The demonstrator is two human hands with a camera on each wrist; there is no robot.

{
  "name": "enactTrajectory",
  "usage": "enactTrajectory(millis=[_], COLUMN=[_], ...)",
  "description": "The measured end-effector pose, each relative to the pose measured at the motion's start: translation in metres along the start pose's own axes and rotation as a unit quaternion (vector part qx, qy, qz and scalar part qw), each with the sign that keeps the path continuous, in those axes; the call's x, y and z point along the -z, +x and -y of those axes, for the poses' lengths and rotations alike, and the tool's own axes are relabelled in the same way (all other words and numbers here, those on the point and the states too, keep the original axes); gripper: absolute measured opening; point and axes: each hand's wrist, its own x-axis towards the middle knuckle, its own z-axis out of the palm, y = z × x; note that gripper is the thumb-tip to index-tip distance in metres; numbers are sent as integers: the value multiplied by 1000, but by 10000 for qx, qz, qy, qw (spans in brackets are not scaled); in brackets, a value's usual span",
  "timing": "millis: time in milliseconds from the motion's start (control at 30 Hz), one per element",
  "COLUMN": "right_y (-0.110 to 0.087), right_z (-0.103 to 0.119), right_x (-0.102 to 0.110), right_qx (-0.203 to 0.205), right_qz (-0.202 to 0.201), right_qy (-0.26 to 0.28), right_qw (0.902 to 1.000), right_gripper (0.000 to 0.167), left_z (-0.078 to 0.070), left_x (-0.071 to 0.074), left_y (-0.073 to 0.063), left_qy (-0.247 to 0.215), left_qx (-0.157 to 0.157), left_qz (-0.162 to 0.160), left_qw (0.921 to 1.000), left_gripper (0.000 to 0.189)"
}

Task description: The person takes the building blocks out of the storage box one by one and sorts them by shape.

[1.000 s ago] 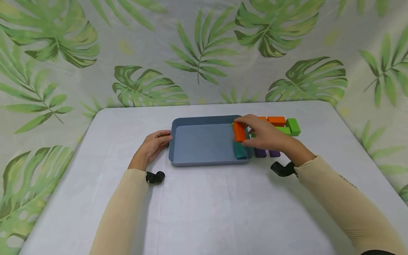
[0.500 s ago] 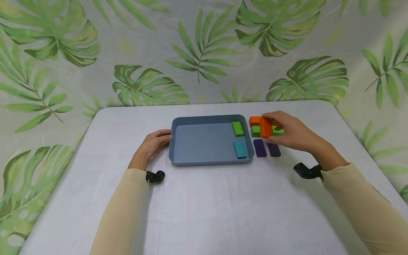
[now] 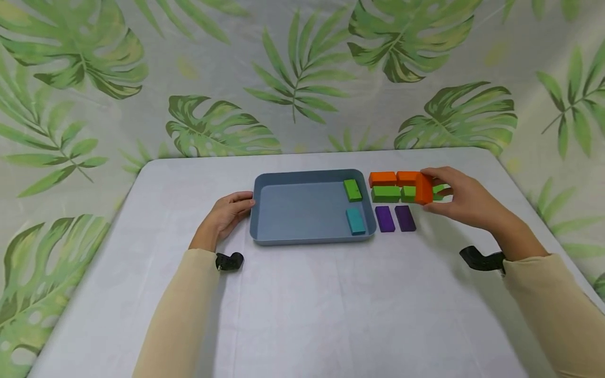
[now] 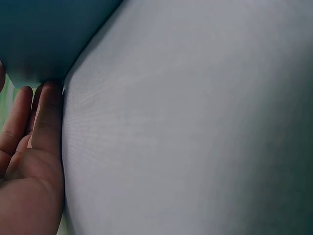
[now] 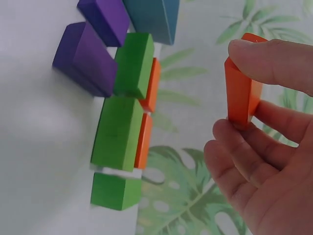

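Note:
My right hand [image 3: 458, 195] pinches an orange block [image 3: 424, 189] between thumb and fingers, above the block rows right of the tray. In the right wrist view the held orange block [image 5: 239, 88] hangs upright, apart from the others. On the table lie two more orange blocks [image 3: 382, 179], a row of green blocks [image 3: 385, 194] in front of them, and two purple blocks [image 3: 385, 219] nearer me. At the left end of the blue-grey tray [image 3: 302, 241], my left hand [image 3: 227, 216] touches the wall with fairly straight fingers [image 4: 49, 115].
Inside the tray, along its right side, lie a green block [image 3: 352, 190] and a light-blue block [image 3: 355, 221]. A white cloth [image 3: 302, 304] covers the table, with a leaf-print backdrop [image 3: 302, 79] behind it. Each wrist bears a black camera mount [image 3: 230, 261].
My right hand has carried the orange block from over the tray's right side rightward, past the two resting orange blocks. My left hand and the tray have stayed put.

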Motion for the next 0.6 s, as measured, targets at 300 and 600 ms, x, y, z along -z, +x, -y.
enactTrajectory(millis=[300, 600], right_y=[-6, -11], right_z=[-5, -14], right_x=[4, 2], right_qx=[-141, -323], right_qz=[23, 62], right_qy=[51, -97], right_qw=[9999, 9994], right_gripper=[72, 71], left_z=[2, 0], left_x=[0, 0], left_y=[1, 1], left_qy=[-45, -79], left_qx=[14, 57], left_qz=[-29, -4], left_qw=[10000, 10000], left_gripper=[54, 53])
